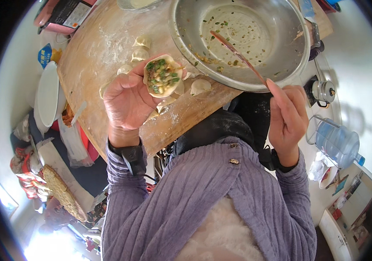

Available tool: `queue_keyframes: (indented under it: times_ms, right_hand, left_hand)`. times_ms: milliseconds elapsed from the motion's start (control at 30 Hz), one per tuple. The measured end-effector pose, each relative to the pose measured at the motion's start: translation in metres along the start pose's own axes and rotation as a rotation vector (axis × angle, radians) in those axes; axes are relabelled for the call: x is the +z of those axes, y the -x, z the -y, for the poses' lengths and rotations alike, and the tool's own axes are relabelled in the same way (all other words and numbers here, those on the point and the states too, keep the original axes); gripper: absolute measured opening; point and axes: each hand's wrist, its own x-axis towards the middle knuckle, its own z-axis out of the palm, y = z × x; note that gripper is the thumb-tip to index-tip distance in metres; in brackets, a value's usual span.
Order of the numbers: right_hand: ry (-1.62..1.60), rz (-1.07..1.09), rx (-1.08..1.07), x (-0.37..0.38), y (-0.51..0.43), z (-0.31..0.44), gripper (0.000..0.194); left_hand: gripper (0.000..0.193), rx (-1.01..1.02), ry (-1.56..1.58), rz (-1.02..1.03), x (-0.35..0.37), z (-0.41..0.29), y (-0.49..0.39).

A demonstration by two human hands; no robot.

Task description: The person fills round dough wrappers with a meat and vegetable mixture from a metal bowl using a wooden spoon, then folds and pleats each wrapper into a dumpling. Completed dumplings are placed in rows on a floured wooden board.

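Observation:
My left hand [125, 101] holds up a round dumpling wrapper [146, 76] on its fingers, above the floured wooden board. Chopped green and brown filling [163, 76] lies on the wrapper, which is unfolded. Between the fingers of my right hand [288, 114] is a slim reddish-brown stick [244, 60], its far end over the metal basin [238, 85]. Scraps of filling and bits of green cling to the basin's inside. Folded dumplings [200, 86] rest on the board around and partly behind my left hand.
Flour dusts the wooden board [91, 68]. A glass bowl [138, 5] stands at its far edge. To the left are a white basin [47, 94] and a long tray of dumplings [63, 192]. A water jug [337, 142] and a lidded pot [323, 91] are on the right.

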Motion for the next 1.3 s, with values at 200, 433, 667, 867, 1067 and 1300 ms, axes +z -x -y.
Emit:
queue_keyframes:
  times_ms: [200,433,667,867,1067,1300]
  right_hand:
    - [0.073,0.089,0.153,0.012,-0.002,-0.006,0.021]
    - [0.117,0.159,0.119,0.019,-0.009,-0.002,0.027]
    - [0.019,0.178,0.066,0.02,-0.005,-0.002,0.031]
    - [-0.036,0.168,0.028,0.019,-0.003,0.003,0.036]
    - [-0.088,0.136,-0.043,0.013,0.002,0.003,0.04]
    - [0.015,0.145,-0.247,0.019,0.01,0.001,0.043]
  left_hand:
    - [0.063,-0.103,0.075,0.075,-0.02,0.01,-0.007]
    - [0.065,-0.116,0.015,-0.054,-0.01,0.012,-0.013]
    - [0.064,-0.109,0.09,-0.067,-0.004,0.017,-0.023]
    - [0.061,-0.099,0.044,-0.073,-0.002,0.022,-0.026]
    - [0.063,-0.104,0.114,-0.046,-0.001,0.023,-0.029]
    - [0.06,-0.082,-0.008,-0.092,0.004,0.022,-0.023]
